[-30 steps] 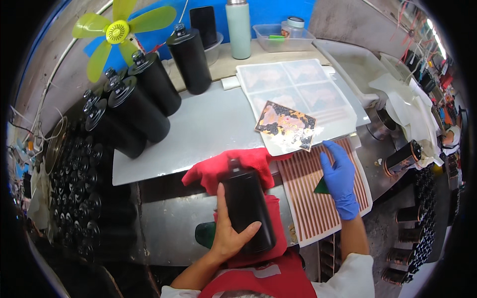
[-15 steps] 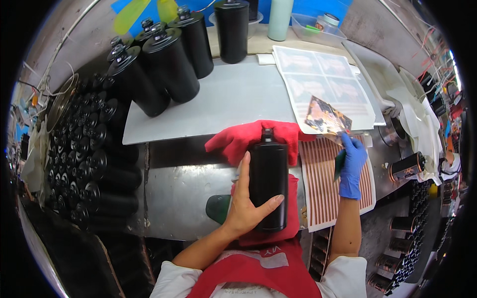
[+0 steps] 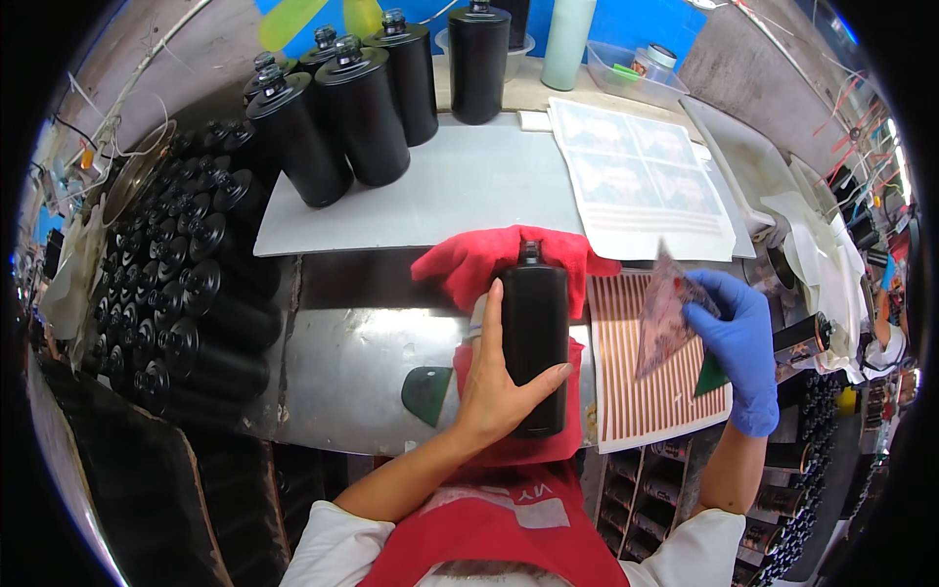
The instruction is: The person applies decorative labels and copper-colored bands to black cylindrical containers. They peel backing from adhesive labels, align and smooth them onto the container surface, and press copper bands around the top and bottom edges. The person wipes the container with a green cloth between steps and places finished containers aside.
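Note:
A matte black bottle (image 3: 540,323) lies on red cloth (image 3: 469,262), its neck pointing away from me. My bare left hand (image 3: 494,386) grips its left side, the thumb laid across the lower part. To the right, my right hand (image 3: 740,338) in a blue glove pinches a thin printed decal (image 3: 673,313) by its edge. The decal hangs tilted above a sheet of brown stripes (image 3: 621,396). A green flat scraper (image 3: 711,376) also sticks out from under the gloved hand; how it is held is hidden.
Another dark green flat piece (image 3: 426,395) lies left of the bottle. Several black bottles (image 3: 362,117) stand on the grey board (image 3: 469,201), and many more (image 3: 210,293) are stacked at left. A printed sheet (image 3: 646,181) lies at back right, near a clear plastic tub (image 3: 641,86).
My right hand has come nearer and slightly right, turning the decal from its colourful face to a steep, paler one. The left hand keeps its hold on the bottle. The whole view has shifted slightly.

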Available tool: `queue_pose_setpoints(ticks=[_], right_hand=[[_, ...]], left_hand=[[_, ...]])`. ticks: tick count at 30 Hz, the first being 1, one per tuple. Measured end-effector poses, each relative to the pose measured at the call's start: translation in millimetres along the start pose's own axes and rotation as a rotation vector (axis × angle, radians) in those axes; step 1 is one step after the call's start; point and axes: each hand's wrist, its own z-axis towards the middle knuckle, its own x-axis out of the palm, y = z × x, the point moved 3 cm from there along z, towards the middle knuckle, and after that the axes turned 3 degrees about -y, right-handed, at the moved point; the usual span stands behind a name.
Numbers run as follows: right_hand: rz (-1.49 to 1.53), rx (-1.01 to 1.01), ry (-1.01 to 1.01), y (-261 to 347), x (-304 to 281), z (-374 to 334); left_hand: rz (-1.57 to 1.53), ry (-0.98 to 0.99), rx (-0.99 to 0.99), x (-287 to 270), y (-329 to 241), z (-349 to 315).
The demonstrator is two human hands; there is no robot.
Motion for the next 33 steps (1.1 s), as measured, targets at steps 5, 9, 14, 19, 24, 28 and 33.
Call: queue_pose_setpoints(ticks=[5,9,14,19,24,28,33], right_hand=[[0.161,0.091,0.384,52.2,-1.6,-43.5],[0.384,0.064,0.565,58.2,9.4,-54.9],[0.393,0.194,0.684,37.5,59.3,-26.8],[0.386,0.217,0.563,5.8,95.5,2.1],[0.417,0.325,0.436,-24.9,104.0,9.6],[0.452,0.339,0.361,-32.5,112.4,13.8],[0.456,0.345,0.317,-27.1,113.4,17.6]], left_hand=[[-0.236,-0.108,0.139,-22.4,-4.4,-9.7],[-0.803,0.302,0.134,-29.2,-24.8,-11.9],[-0.739,0.324,-0.083,-40.4,-9.6,-13.4],[-0.524,0.017,-0.136,-31.1,4.6,11.1],[-0.450,-0.169,-0.144,-31.0,17.0,21.5],[-0.424,-0.217,-0.144,-30.9,22.2,31.5],[-0.345,-0.271,-0.083,-32.5,29.4,39.6]])
